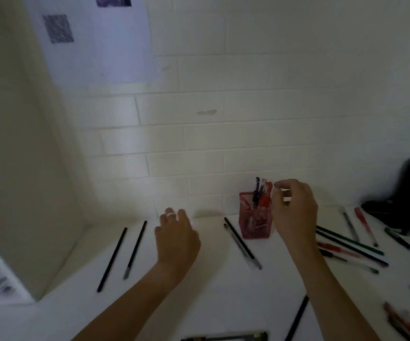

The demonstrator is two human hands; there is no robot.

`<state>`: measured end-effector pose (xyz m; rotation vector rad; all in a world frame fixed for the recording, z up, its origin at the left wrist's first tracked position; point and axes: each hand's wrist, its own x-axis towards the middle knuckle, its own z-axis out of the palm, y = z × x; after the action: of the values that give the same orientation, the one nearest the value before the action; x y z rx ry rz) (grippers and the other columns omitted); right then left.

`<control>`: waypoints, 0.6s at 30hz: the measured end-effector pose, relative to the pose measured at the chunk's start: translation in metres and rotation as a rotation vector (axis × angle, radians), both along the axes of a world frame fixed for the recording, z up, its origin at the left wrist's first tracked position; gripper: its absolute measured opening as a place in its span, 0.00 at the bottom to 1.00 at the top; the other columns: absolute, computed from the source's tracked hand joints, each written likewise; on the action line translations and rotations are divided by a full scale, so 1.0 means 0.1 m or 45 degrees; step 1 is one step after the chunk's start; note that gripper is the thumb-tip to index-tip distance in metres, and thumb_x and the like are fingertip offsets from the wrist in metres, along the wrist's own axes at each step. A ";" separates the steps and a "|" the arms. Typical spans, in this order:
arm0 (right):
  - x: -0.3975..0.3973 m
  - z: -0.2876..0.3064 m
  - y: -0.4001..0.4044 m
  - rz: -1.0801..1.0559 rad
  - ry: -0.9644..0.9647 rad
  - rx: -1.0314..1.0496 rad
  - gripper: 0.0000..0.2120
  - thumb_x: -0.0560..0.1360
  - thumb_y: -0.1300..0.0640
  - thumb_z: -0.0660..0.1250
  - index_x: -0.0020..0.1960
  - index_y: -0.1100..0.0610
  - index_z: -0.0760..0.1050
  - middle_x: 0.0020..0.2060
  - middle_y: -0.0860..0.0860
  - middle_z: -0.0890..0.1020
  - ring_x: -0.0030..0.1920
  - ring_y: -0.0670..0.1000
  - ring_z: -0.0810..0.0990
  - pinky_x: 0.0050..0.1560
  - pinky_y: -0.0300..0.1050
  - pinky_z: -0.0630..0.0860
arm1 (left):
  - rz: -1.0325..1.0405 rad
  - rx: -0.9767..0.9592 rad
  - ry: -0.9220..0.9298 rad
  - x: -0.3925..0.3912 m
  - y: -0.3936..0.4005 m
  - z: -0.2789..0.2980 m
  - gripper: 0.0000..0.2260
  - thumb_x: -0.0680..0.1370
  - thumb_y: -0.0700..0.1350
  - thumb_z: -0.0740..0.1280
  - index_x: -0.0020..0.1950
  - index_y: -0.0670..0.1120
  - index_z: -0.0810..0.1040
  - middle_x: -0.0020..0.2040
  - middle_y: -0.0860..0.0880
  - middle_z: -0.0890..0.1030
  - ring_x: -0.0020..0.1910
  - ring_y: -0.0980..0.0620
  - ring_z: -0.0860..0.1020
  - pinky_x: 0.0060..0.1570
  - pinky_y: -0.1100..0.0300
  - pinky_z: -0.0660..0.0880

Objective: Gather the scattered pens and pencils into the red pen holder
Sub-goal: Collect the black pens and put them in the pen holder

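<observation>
Red mesh pen holder [256, 219] sits at one o'clock; the right hand [294, 212], fingers curled, seemingly empty, hovers just beside it. The left hand [176, 238], fingers loosely spread, should pinch a pencil [135, 249] at nine o'clock mid-shaft.

The pen holder [255, 217] is standing at the worktop's [211, 286] back edge, pens [260, 193] sticking up in it. Two pencils [125, 252] are lying toward the left edge, a pile of pens [349, 244] toward the right.

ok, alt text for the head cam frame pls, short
A person's right hand is at the rim of a red pen holder that already holds several pens, while the left hand reaches over the white table. Pens and pencils lie scattered on both sides of the holder, against a white brick wall; the frame is motion-blurred.
</observation>
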<state>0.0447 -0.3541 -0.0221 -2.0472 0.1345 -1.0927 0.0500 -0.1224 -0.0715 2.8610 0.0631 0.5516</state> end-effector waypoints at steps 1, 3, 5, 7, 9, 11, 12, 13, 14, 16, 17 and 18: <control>-0.03 0.03 0.02 0.011 -0.001 -0.026 0.04 0.78 0.62 0.65 0.50 0.58 0.78 0.48 0.53 0.78 0.45 0.50 0.78 0.47 0.38 0.71 | 0.174 0.105 0.123 -0.03 0.19 -0.06 0.22 0.76 0.47 0.61 0.69 0.42 0.69 0.69 0.39 0.71 0.67 0.40 0.71 0.60 0.48 0.74; -0.09 0.02 0.12 0.030 0.012 -0.088 0.05 0.77 0.63 0.65 0.48 0.58 0.79 0.46 0.53 0.80 0.43 0.50 0.78 0.45 0.33 0.67 | 0.441 0.173 0.299 -0.09 0.54 -0.14 0.26 0.78 0.51 0.59 0.72 0.40 0.67 0.72 0.38 0.69 0.70 0.38 0.68 0.64 0.44 0.72; -0.15 -0.04 0.25 0.124 0.054 -0.140 0.06 0.77 0.65 0.65 0.45 0.58 0.79 0.42 0.52 0.81 0.40 0.50 0.78 0.42 0.31 0.67 | 0.526 0.138 0.396 -0.12 0.79 -0.18 0.25 0.81 0.54 0.57 0.72 0.40 0.69 0.70 0.40 0.70 0.68 0.39 0.69 0.63 0.45 0.72; -0.22 -0.13 0.34 0.268 0.130 -0.184 0.07 0.76 0.64 0.65 0.43 0.56 0.79 0.36 0.48 0.80 0.35 0.44 0.77 0.38 0.27 0.67 | 0.444 0.152 0.409 -0.16 0.94 -0.20 0.19 0.82 0.51 0.56 0.69 0.44 0.73 0.66 0.43 0.73 0.66 0.42 0.71 0.60 0.49 0.73; -0.26 -0.24 0.38 0.350 0.247 -0.258 0.08 0.76 0.63 0.65 0.41 0.53 0.79 0.34 0.44 0.80 0.34 0.41 0.77 0.37 0.28 0.71 | 0.285 0.163 0.335 -0.20 0.99 -0.20 0.15 0.82 0.43 0.55 0.66 0.46 0.75 0.64 0.44 0.74 0.65 0.44 0.71 0.58 0.51 0.74; -0.27 -0.43 0.40 0.333 0.422 -0.348 0.07 0.76 0.60 0.66 0.41 0.52 0.80 0.35 0.48 0.82 0.35 0.46 0.79 0.38 0.41 0.77 | 0.140 0.047 0.262 -0.25 0.96 -0.20 0.16 0.82 0.39 0.54 0.66 0.46 0.75 0.60 0.45 0.75 0.62 0.44 0.72 0.56 0.52 0.75; -0.29 -0.52 0.40 0.301 0.531 -0.384 0.07 0.76 0.59 0.66 0.42 0.52 0.80 0.38 0.50 0.83 0.37 0.48 0.80 0.38 0.44 0.78 | 0.066 -0.027 0.236 -0.26 0.91 -0.20 0.16 0.81 0.38 0.54 0.66 0.47 0.74 0.58 0.45 0.75 0.60 0.44 0.73 0.55 0.52 0.75; -0.32 -0.59 0.41 0.266 0.618 -0.412 0.06 0.77 0.57 0.66 0.43 0.52 0.81 0.40 0.51 0.84 0.39 0.50 0.80 0.38 0.44 0.78 | -0.004 -0.103 0.224 -0.27 0.85 -0.21 0.16 0.80 0.37 0.55 0.65 0.47 0.74 0.56 0.45 0.76 0.58 0.45 0.74 0.54 0.53 0.75; -0.35 -0.66 0.42 0.236 0.667 -0.431 0.05 0.77 0.55 0.66 0.45 0.52 0.81 0.42 0.51 0.83 0.41 0.50 0.80 0.38 0.43 0.77 | -0.061 -0.169 0.228 -0.28 0.78 -0.20 0.16 0.79 0.35 0.56 0.64 0.46 0.74 0.55 0.44 0.76 0.57 0.44 0.75 0.53 0.53 0.74; -0.43 -0.75 0.45 0.194 0.692 -0.463 0.06 0.77 0.53 0.68 0.49 0.54 0.81 0.46 0.52 0.81 0.47 0.51 0.79 0.42 0.42 0.76 | -0.141 -0.213 0.299 -0.29 0.60 -0.20 0.16 0.77 0.33 0.56 0.63 0.44 0.73 0.56 0.43 0.76 0.57 0.43 0.75 0.54 0.54 0.74; -0.46 -0.77 0.46 0.179 0.690 -0.475 0.07 0.77 0.52 0.69 0.50 0.55 0.81 0.48 0.51 0.80 0.50 0.51 0.78 0.44 0.41 0.75 | -0.161 -0.191 0.346 -0.31 0.50 -0.20 0.15 0.77 0.33 0.56 0.62 0.42 0.73 0.57 0.42 0.75 0.58 0.42 0.75 0.55 0.53 0.74; -0.48 -0.78 0.48 0.169 0.687 -0.485 0.07 0.76 0.52 0.69 0.51 0.55 0.81 0.49 0.51 0.79 0.52 0.51 0.77 0.46 0.41 0.74 | -0.161 -0.155 0.380 -0.34 0.40 -0.19 0.14 0.78 0.33 0.55 0.60 0.41 0.72 0.58 0.42 0.74 0.59 0.42 0.74 0.56 0.53 0.75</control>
<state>-0.0035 -0.3066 -0.1006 -2.6153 0.0607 -0.4861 0.0164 -0.0824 -0.0902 2.7790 -0.0342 0.0906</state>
